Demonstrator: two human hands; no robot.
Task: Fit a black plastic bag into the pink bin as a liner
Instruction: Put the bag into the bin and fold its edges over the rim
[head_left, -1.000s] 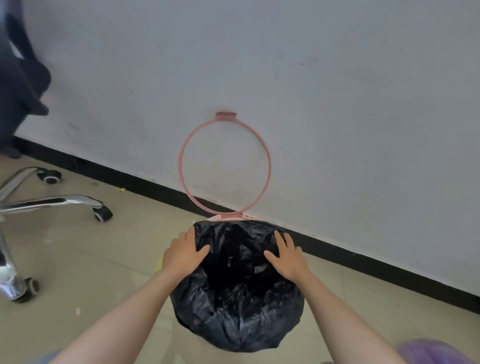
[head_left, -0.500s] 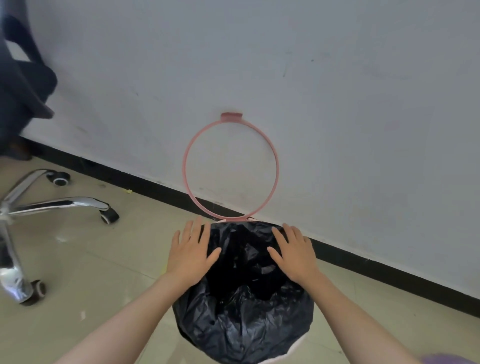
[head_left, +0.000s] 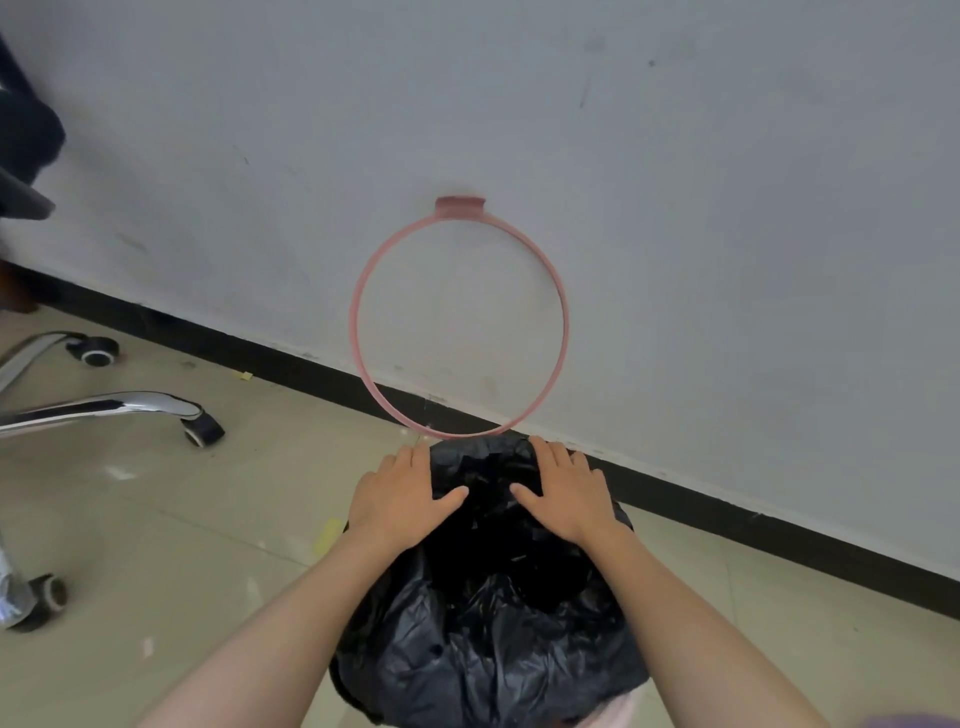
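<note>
A black plastic bag (head_left: 493, 660) is draped over the bin's mouth and hangs down its outside, hiding nearly all of the pink bin; only a pale pink bit of bin (head_left: 621, 714) shows at the bottom edge. The bin's pink ring lid (head_left: 358, 322) stands flipped up against the wall behind it. My left hand (head_left: 397, 499) lies flat on the bag at the left of the rim, fingers spread. My right hand (head_left: 569, 491) lies flat on the bag at the right of the rim, fingers spread. Neither hand grips the plastic.
A white wall with a black skirting board (head_left: 779, 530) runs close behind the bin. An office chair's chrome base with castors (head_left: 202, 428) stands on the tiled floor at the left. A purple thing (head_left: 914, 721) peeks in at the bottom right corner.
Both hands have slid along the rim toward the wall and closer together. The view has shifted slightly, with the bin sitting lower in the frame.
</note>
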